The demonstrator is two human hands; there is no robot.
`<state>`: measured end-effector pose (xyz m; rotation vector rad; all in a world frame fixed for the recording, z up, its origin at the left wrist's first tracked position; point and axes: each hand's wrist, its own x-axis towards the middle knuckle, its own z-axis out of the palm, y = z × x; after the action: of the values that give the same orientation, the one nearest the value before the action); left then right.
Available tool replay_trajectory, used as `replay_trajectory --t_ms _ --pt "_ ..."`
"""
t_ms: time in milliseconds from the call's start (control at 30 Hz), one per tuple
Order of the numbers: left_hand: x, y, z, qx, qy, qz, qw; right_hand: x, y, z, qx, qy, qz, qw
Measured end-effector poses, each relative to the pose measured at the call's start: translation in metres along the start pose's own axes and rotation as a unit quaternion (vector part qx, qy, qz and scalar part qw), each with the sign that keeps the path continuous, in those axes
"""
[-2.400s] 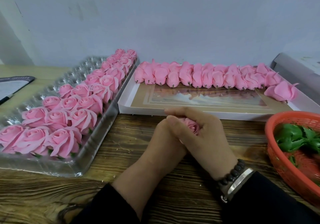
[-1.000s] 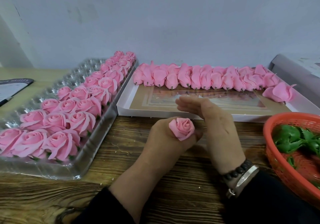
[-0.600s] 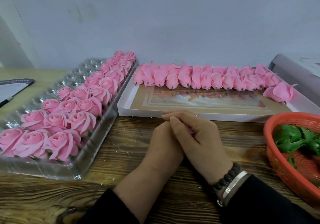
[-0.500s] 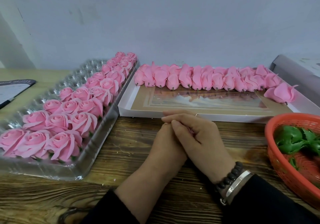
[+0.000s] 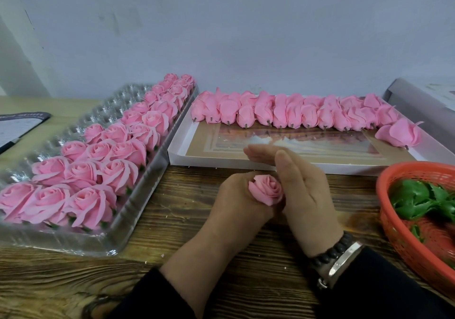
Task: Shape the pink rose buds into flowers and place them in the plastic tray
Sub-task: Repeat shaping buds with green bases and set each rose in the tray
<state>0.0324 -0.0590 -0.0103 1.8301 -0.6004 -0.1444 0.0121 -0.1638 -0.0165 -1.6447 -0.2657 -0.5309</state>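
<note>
At nine o'clock, a clear moulded plastic tray (image 5: 118, 242) lies on the dark wood-grain surface (image 5: 172, 220), its right-hand rows filled with opened pink fabric roses (image 5: 118, 151) and its left-hand cups bare. A dark-edged printed sheet (image 5: 14, 129) sits at the far nine o'clock edge. At the centre, the left hand (image 5: 236, 203) closes its grip around the base of a single pink rose bud (image 5: 267, 189), which points upward with its outer petals partly unfurled. Just at three o'clock of the bud, the right hand (image 5: 302, 190) stands on edge with its grip spread, fingers straight and pointing toward eleven o'clock, the palm touching the bud's side. A dark bead bracelet (image 5: 332, 251) and a silver bangle (image 5: 342, 264) circle that wrist above a black sleeve (image 5: 394, 289). At twelve o'clock, a shallow white cardboard box lid (image 5: 177, 153) holds a row of closed pink rose buds (image 5: 283, 111) along its far edge, stems toward the person. At three o'clock, a red plastic mesh basket (image 5: 406, 240) holds green plastic leaf calyxes (image 5: 418, 200).
</note>
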Motion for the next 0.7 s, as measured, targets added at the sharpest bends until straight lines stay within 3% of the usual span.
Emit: replay_trajectory --t_ms 100,267,433,567,700 --pt "0.0 -0.001 0.001 0.042 0.037 -0.007 0.998 -0.003 0.0 0.006 -0.086 -0.001 -0.01 0.996" --pt "0.004 -0.004 0.004 0.148 0.049 0.056 0.986 -0.005 0.001 0.013 -0.181 -0.021 -0.007 0.983" --pt "0.003 0.003 0.006 0.058 0.008 0.064 0.996 -0.001 -0.001 0.006 -0.185 -0.089 -0.002 0.979" --pt "0.004 0.001 -0.002 0.189 -0.052 0.076 0.978 0.0 -0.002 0.003 -0.195 -0.143 -0.019 0.97" --pt "-0.001 -0.001 0.001 0.054 -0.038 0.003 0.998 -0.002 -0.003 0.001 -0.179 -0.15 -0.031 0.972"
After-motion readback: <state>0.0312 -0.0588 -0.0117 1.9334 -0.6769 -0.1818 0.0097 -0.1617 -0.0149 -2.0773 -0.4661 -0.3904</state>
